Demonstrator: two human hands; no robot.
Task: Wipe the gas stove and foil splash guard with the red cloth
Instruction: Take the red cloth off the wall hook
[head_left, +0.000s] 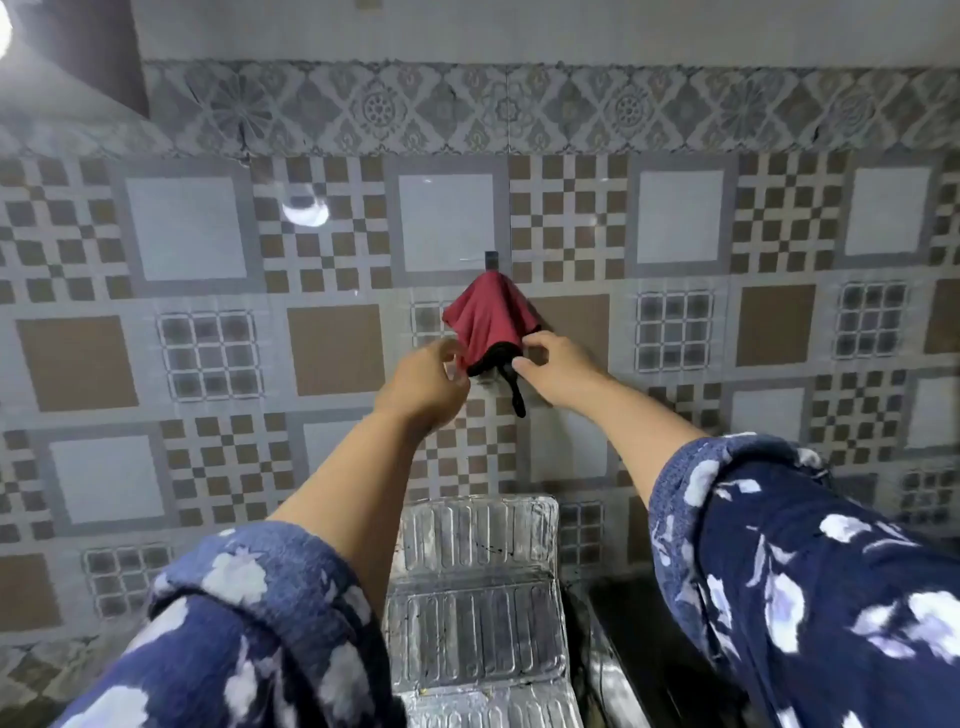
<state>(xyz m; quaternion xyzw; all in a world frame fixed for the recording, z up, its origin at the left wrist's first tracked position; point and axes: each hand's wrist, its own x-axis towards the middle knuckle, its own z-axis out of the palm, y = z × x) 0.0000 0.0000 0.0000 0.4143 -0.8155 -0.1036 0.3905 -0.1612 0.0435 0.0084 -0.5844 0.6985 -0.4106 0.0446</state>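
The red cloth (488, 317), edged in black with a black loop dangling below, hangs from a small hook (491, 259) on the tiled wall. Both my arms reach up to it. My left hand (423, 382) is at the cloth's lower left edge, fingers curled with the fingertips touching the fabric. My right hand (558, 366) is at the lower right edge, thumb and fingers pinching the black hem. The ribbed foil splash guard (475, 587) stands below between my forearms. The gas stove itself is hidden from view.
Patterned brown, grey and white tiles cover the wall (675, 218). A dark counter edge (618, 649) shows right of the foil. My blue floral sleeves (831, 561) fill the lower corners. A bright lamp glare sits at the top left.
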